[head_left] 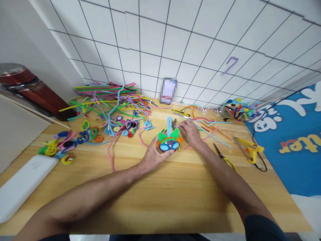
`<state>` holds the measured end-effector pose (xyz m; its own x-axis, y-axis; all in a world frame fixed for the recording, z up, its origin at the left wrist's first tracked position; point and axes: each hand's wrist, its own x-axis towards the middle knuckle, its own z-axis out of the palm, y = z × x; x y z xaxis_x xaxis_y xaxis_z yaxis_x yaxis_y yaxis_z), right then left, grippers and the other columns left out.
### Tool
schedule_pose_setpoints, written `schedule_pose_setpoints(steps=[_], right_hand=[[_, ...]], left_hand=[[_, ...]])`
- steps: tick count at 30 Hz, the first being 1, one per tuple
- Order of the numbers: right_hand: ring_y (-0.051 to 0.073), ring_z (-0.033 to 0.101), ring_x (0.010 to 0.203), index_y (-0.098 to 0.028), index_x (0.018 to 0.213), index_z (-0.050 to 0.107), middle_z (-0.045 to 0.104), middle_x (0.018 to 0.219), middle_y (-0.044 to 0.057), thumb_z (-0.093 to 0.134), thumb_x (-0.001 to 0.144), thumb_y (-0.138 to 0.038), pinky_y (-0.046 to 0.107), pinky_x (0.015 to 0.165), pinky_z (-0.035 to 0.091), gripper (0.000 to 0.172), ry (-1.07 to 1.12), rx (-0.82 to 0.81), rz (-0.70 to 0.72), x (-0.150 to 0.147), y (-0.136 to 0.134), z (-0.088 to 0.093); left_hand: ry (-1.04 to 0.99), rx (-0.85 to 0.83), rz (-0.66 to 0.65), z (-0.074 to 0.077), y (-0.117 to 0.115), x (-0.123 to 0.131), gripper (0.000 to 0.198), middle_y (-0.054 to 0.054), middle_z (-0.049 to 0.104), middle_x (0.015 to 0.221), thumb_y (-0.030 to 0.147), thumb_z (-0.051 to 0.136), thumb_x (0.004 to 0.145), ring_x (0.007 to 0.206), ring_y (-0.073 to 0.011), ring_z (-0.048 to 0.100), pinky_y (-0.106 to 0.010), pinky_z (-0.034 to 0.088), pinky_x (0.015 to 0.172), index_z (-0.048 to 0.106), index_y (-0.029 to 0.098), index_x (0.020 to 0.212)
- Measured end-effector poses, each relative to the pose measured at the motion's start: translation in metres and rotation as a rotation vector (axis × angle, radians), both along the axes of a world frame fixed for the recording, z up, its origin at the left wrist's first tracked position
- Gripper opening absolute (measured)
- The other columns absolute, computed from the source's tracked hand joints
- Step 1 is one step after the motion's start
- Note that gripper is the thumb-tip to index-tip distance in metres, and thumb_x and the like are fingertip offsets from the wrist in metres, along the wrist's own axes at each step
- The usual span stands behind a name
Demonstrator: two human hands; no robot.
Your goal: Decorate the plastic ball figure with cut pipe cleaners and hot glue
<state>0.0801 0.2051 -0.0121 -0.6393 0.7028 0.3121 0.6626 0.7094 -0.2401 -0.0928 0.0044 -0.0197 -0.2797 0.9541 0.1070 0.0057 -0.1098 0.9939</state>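
My left hand (pixel 151 156) is closed around the side of a clear ball ornament (pixel 170 144) near the middle of the table. The ball has green pipe-cleaner ears, pale blue coiled eyes, an orange coil at its right side and a tall light blue loop on top. Just behind and right of it, my right hand (pixel 191 133) rests low over the table with its fingers curled together. A thin purple piece shows at those fingertips, but what they grip is too small to tell. Dark-jawed pliers (pixel 174 122) lie beside them, partly hidden behind the ball.
Loose pipe cleaners (pixel 105 90) heap at the back left, with coiled shapes (pixel 59 145) before them. A phone (pixel 168 90) leans on the tiled wall. On the right are scissors (pixel 224 157), a yellow glue gun (pixel 250 149) and decorated balls (pixel 239 109). A red thermos (pixel 35 90) stands left.
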Motion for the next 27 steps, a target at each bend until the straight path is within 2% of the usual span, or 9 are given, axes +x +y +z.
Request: schedule_pose_setpoints(steps=[3,5,7,10,14,18,22,25,27], right_hand=[[0.034,0.06,0.119,-0.013,0.112,0.075,0.069,0.126,0.022,0.052,0.101,-0.022,0.049,0.107,0.048,0.027,-0.005,0.061,-0.13,0.007,0.009,0.015],[0.036,0.058,0.125,-0.011,0.126,0.07,0.066,0.133,0.023,0.054,0.1,-0.023,0.05,0.11,0.046,0.032,0.057,0.088,-0.168,0.01,0.0,0.022],[0.034,0.061,0.125,-0.013,0.133,0.067,0.069,0.13,0.02,0.055,0.102,-0.027,0.046,0.11,0.047,0.036,0.114,0.05,-0.092,0.01,-0.021,0.022],[0.031,0.069,0.106,-0.016,0.131,0.067,0.076,0.111,0.015,0.059,0.1,-0.031,0.041,0.097,0.052,0.035,0.056,-0.086,0.004,0.003,-0.06,0.014],[0.032,0.073,0.102,-0.017,0.128,0.068,0.079,0.109,0.015,0.057,0.101,-0.035,0.039,0.088,0.051,0.034,-0.107,-0.14,-0.061,-0.006,-0.086,0.01],[0.032,0.075,0.097,-0.018,0.129,0.066,0.08,0.102,0.014,0.055,0.102,-0.034,0.037,0.079,0.048,0.033,-0.139,-0.186,-0.109,-0.007,-0.08,0.013],[0.03,0.074,0.09,-0.02,0.112,0.069,0.079,0.096,0.013,0.058,0.098,-0.03,0.036,0.076,0.048,0.02,-0.101,-0.197,-0.109,0.0,-0.071,0.009],[0.031,0.072,0.092,-0.021,0.101,0.067,0.076,0.093,0.013,0.062,0.091,-0.028,0.038,0.081,0.052,0.013,-0.004,-0.197,-0.083,0.006,-0.066,0.004],[0.032,0.071,0.101,-0.02,0.108,0.065,0.075,0.101,0.013,0.064,0.087,-0.026,0.042,0.088,0.054,0.022,0.114,-0.208,-0.024,0.01,-0.063,0.001]], left_hand=[[0.016,-0.021,-0.003,0.001,-0.001,-0.001,0.057,-0.012,0.075,0.124,0.042,0.087,0.08,0.113,-0.0271,0.073,-0.046,0.058,0.105,0.06,0.02,0.125],[0.014,-0.037,0.006,0.002,-0.002,-0.001,0.058,-0.012,0.076,0.124,0.043,0.088,0.08,0.114,-0.0277,0.073,-0.048,0.058,0.106,0.06,0.02,0.126],[-0.006,-0.031,0.017,0.005,-0.003,-0.002,0.062,-0.013,0.074,0.129,0.043,0.087,0.081,0.119,-0.0284,0.072,-0.049,0.056,0.11,0.059,0.02,0.13],[-0.032,0.014,0.045,0.011,-0.003,-0.004,0.064,-0.014,0.072,0.137,0.045,0.086,0.083,0.127,-0.0288,0.07,-0.048,0.054,0.115,0.056,0.02,0.134],[-0.011,0.012,0.065,0.018,0.001,-0.006,0.062,-0.012,0.073,0.135,0.049,0.086,0.084,0.125,-0.0278,0.07,-0.045,0.055,0.113,0.058,0.02,0.131],[0.003,0.013,0.034,0.019,0.012,-0.006,0.061,-0.01,0.075,0.128,0.048,0.087,0.083,0.117,-0.0258,0.073,-0.043,0.058,0.106,0.058,0.02,0.13],[0.083,0.009,-0.025,0.019,0.034,-0.011,0.058,-0.009,0.076,0.123,0.048,0.088,0.082,0.11,-0.025,0.074,-0.041,0.059,0.101,0.062,0.02,0.125],[0.221,0.02,-0.091,0.018,0.052,-0.018,0.053,-0.009,0.076,0.115,0.049,0.088,0.082,0.103,-0.0254,0.072,-0.04,0.058,0.095,0.066,0.018,0.12],[0.301,0.045,-0.093,0.016,0.061,-0.021,0.049,-0.01,0.075,0.113,0.049,0.088,0.081,0.104,-0.0269,0.07,-0.042,0.057,0.096,0.068,0.018,0.115]])
